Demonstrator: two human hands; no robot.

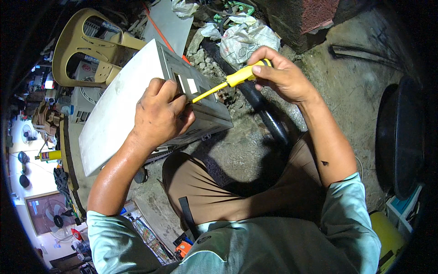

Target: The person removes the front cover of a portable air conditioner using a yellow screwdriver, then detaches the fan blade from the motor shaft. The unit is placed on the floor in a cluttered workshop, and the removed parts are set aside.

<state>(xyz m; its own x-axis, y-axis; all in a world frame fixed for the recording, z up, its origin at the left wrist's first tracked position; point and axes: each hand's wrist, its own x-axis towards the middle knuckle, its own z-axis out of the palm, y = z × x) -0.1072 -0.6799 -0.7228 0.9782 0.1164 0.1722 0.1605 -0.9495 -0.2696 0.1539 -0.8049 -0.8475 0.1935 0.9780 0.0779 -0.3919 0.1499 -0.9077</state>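
Head view, right hand (pixel 283 75): upper middle, fingers closed around the yellow screwdriver (pixel 239 76).
Left hand (pixel 159 109): left of centre, curled at the white metal case (pixel 118 100) beside the tip; any grip is hidden.
Slip risk: a poorly seated tip could skid into those fingers.
White plastic bag (pixel 248 43): top centre, bulging; contents hidden.
Black tub (pixel 401 137): right edge; contents unclear.

Room rightward, white casing (pixel 119 98) leftward
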